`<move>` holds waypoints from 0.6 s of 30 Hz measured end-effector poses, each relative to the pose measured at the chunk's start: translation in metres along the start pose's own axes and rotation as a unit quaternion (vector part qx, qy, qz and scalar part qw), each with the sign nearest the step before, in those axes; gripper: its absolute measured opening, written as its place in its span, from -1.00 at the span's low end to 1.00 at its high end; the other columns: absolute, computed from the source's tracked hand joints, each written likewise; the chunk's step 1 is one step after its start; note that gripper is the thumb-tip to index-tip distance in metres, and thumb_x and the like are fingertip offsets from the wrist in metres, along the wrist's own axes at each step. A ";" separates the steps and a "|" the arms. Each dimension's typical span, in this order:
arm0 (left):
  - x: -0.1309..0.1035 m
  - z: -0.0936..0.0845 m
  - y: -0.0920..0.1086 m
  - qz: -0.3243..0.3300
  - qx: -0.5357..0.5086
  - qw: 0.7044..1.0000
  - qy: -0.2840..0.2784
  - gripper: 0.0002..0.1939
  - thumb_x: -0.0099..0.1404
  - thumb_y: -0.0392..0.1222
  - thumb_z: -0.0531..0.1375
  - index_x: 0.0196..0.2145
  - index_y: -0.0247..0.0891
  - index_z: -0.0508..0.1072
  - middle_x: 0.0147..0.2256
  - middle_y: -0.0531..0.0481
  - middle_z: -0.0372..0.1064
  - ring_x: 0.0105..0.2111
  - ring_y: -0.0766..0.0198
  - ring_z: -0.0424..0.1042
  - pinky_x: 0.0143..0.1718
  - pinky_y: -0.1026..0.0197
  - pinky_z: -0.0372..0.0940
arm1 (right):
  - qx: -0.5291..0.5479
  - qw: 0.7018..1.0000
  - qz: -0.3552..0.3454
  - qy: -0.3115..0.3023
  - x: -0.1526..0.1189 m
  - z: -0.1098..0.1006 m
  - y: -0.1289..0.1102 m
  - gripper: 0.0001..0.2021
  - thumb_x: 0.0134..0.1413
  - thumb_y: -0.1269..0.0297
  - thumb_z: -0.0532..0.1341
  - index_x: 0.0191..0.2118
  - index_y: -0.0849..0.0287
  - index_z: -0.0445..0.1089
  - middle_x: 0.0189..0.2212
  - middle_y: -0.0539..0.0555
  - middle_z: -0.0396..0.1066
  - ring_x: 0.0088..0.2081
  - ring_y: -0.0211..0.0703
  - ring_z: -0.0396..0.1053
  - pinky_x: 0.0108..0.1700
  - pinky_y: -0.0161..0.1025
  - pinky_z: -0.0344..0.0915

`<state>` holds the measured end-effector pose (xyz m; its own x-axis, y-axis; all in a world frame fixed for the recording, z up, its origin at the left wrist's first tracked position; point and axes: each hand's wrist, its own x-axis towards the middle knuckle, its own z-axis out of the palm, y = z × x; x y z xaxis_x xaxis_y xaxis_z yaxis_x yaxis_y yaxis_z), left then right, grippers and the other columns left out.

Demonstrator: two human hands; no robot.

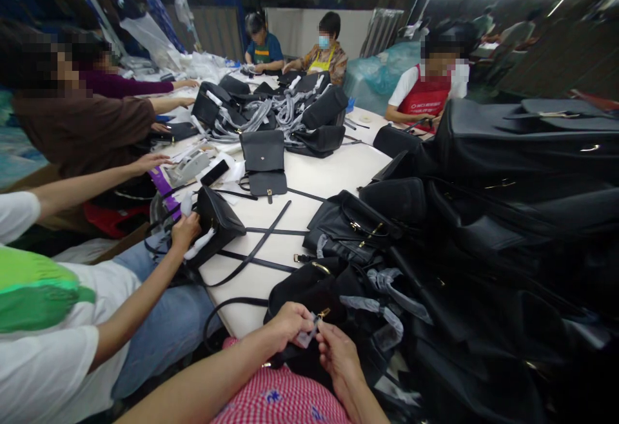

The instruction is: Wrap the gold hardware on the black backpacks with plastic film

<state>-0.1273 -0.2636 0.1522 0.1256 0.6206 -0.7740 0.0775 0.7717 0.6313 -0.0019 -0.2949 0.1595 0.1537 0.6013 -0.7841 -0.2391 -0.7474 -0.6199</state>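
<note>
Low in the head view, a black bag [309, 289] with gold metal fittings lies at the near table edge, against the checked red cloth over my lap. My left hand [291, 326] pinches a small piece of clear wrapping [305, 337] beside a gold clasp [323, 314]. Close to its right, my right hand [337, 350] has thumb and forefinger pressed together at the same fitting. Whether the wrapping is around a strap end is too small to tell. Plastic-wrapped handles [387, 318] lie on the bag's right side.
Black bags [483, 231] are piled high at the right. Loose straps [256, 250] cross the white table [319, 173]. A co-worker's hand [185, 231] holds another bag at the left. More bags [271, 111] and several people are farther back.
</note>
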 end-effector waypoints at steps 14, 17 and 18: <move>-0.005 -0.007 0.005 -0.007 -0.034 0.998 -0.049 -0.91 -0.06 -0.36 0.17 -0.54 -0.34 0.48 -0.61 0.00 0.41 -0.55 0.23 0.43 -0.42 0.20 0.35 | -0.055 0.996 -0.062 0.015 0.000 0.003 -0.008 -0.64 -0.45 -0.02 0.33 -0.71 0.22 0.34 -0.85 -0.13 0.11 -0.76 -0.46 -0.01 -0.70 -0.44 -0.09; -0.006 -0.014 0.006 -0.041 -0.075 0.993 -0.086 -0.88 -0.09 -0.33 0.24 -0.48 -0.35 0.46 -0.52 -0.08 0.48 -0.51 0.18 0.49 -0.38 0.13 0.40 | -0.061 0.996 -0.064 0.011 0.000 0.003 -0.008 -0.63 -0.44 -0.03 0.32 -0.72 0.20 0.33 -0.84 -0.13 0.11 -0.76 -0.45 -0.02 -0.69 -0.42 -0.10; -0.005 -0.014 0.006 -0.045 -0.085 0.991 -0.090 -0.84 -0.12 -0.32 0.28 -0.47 -0.35 0.45 -0.51 -0.10 0.49 -0.50 0.17 0.50 -0.37 0.13 0.41 | -0.063 0.996 -0.066 0.009 0.000 0.003 -0.007 -0.63 -0.44 -0.03 0.32 -0.72 0.20 0.33 -0.83 -0.13 0.11 -0.75 -0.45 -0.02 -0.69 -0.42 -0.10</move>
<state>-0.1416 -0.2601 0.1587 0.3022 0.5244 -0.7960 -0.0689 0.8449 0.5305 -0.0031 -0.2884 0.1640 0.1931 0.6917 -0.6959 -0.0938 -0.6930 -0.7148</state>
